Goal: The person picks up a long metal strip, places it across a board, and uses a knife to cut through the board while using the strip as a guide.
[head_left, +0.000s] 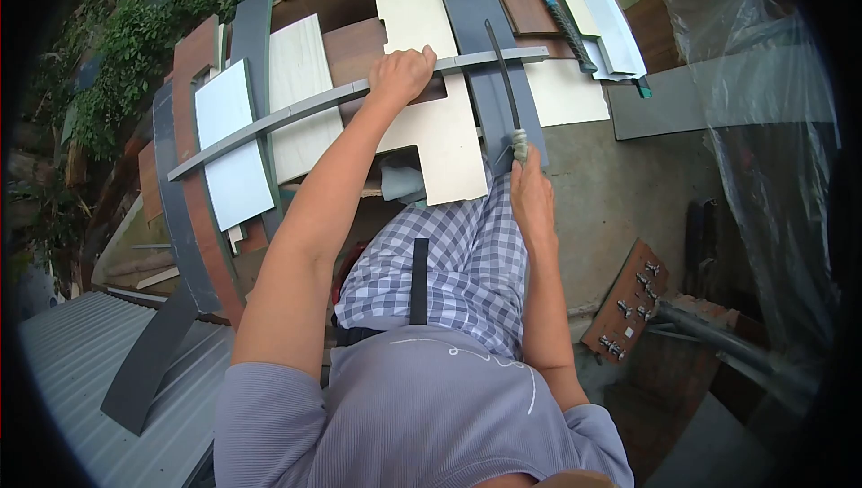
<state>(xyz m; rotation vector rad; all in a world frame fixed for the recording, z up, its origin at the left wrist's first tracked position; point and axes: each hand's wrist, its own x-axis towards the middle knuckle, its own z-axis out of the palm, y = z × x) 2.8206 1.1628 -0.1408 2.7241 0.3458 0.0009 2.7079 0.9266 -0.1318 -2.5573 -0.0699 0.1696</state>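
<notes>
My left hand (400,77) is closed around a long grey metal bar (314,103), which lies slantwise across several boards. My right hand (532,184) grips the wrapped handle of a thin dark blade like a hacksaw or file (505,79). The blade points away from me and crosses the bar near its right end, above a dark grey board (480,17). Under the bar, beside my left hand, is a cream board (410,3) with notched edges. Whether the blade touches the bar cannot be made out.
A hammer (555,17) with a blue and black handle lies on boards at the upper right. Clear plastic sheeting (763,120) hangs at the right. A brown board with metal fittings (626,301) is at the lower right, corrugated metal (81,358) at the lower left.
</notes>
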